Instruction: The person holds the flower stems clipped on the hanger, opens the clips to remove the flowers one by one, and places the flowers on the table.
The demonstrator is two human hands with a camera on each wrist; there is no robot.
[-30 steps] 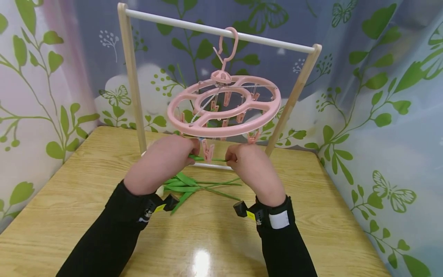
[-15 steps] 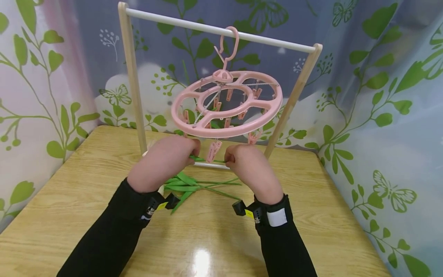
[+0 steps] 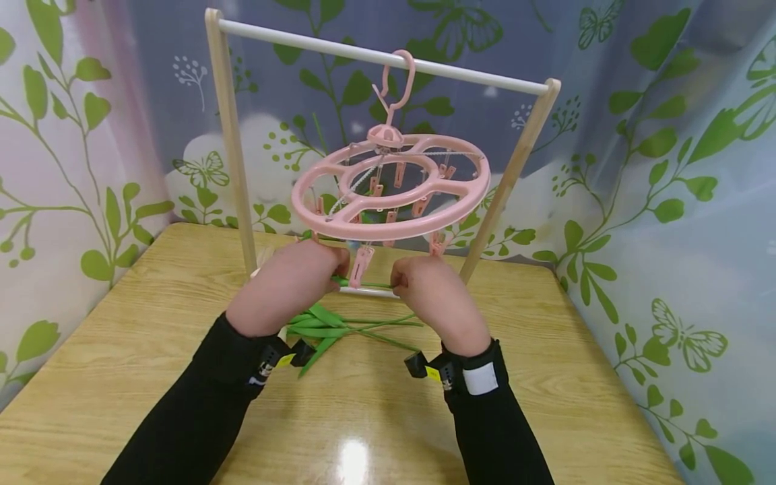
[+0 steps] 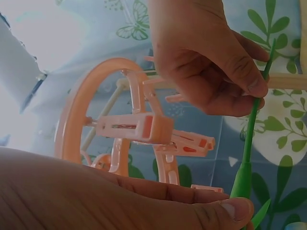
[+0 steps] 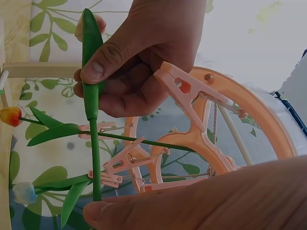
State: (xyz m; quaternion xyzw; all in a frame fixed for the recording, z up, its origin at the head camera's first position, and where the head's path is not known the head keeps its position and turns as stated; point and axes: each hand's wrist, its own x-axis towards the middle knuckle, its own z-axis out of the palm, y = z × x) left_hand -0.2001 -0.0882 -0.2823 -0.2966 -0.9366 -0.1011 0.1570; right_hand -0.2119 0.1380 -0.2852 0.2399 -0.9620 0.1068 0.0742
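Observation:
Both hands hold one artificial tulip beneath the pink clip hanger (image 3: 391,230). My left hand (image 3: 297,279) pinches the tulip between thumb and fingers at its leaf base, and my right hand (image 3: 436,296) grips the far end of the green stem (image 4: 249,139). A pointed leaf (image 5: 90,33) rises past the left thumb in the right wrist view; the bloom is mostly hidden behind that hand. Between the hands a pink clothespin (image 3: 362,266) dangles in front of the stem. An orange tulip (image 5: 10,116) and a pale blue one (image 5: 25,192) hang from other clips.
The hanger hooks over a white rail (image 3: 303,42) on wooden posts (image 3: 233,148). Several more tulips (image 3: 318,330) lie on the wooden table (image 3: 388,417), just in front of the rack's lower bar. Leaf-patterned curtains (image 3: 667,236) enclose the back and sides.
The hanger ring has swayed right and then back left, and its front clothespin swung with it. The hands keep hold of the tulip, with only a slight leftward shift of the right.

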